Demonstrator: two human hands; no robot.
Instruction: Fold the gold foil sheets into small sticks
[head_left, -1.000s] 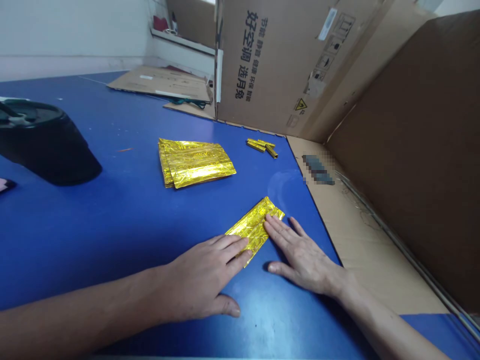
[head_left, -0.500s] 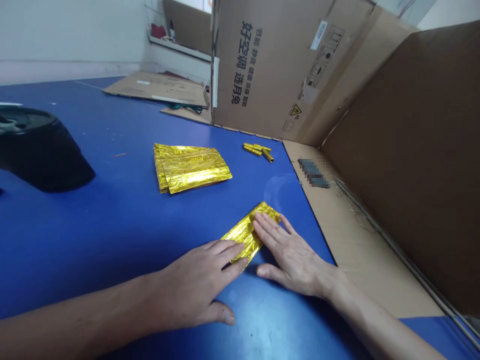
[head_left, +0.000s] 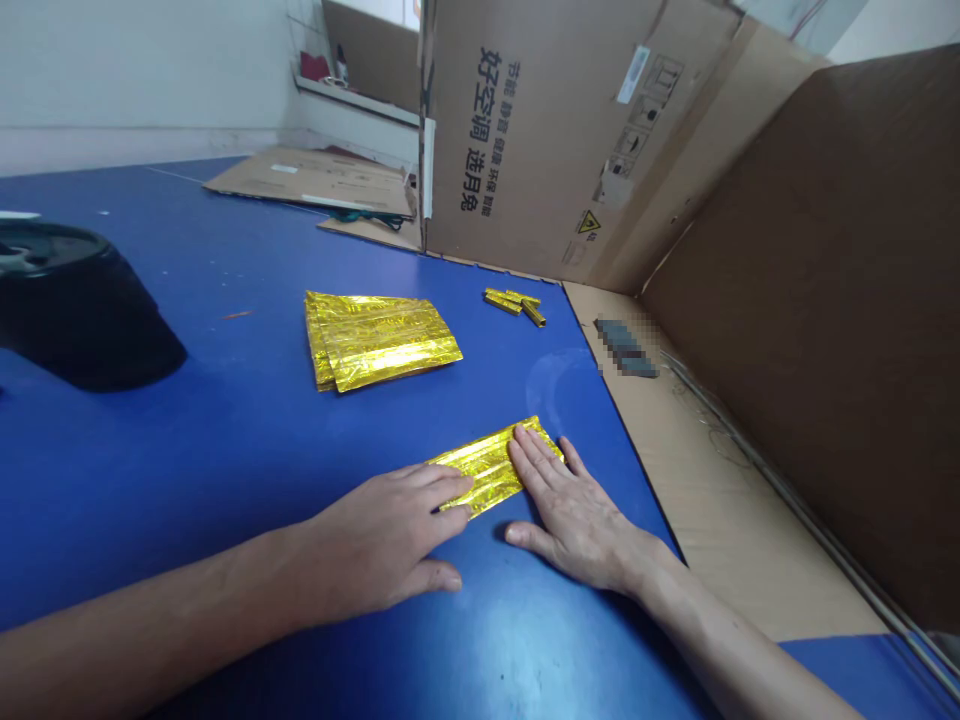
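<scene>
A strip of shiny gold foil [head_left: 491, 465] lies on the blue table between my hands. The fingers of my left hand [head_left: 397, 540] rest flat on its left end, thumb spread away. My right hand [head_left: 574, 515] lies flat on its right end, fingers stretched out and thumb apart. Parts of both foil ends are hidden under my fingers. Beyond my hands, a stack of gold foil sheets [head_left: 390, 340] lies slightly fanned. Several small folded gold pieces [head_left: 514, 302] sit in a loose pile to the right of the stack.
A black container [head_left: 90, 310] stands at the left. Large cardboard panels [head_left: 555, 130] rise at the back and right. Flat cardboard [head_left: 315, 180] lies at the back left. A dark pixelated object [head_left: 626, 348] rests on the cardboard strip at the right.
The foil strip has turned clockwise, closer to level across the view. My left hand has shifted slightly left with its end, while my right hand stays nearly in place.
</scene>
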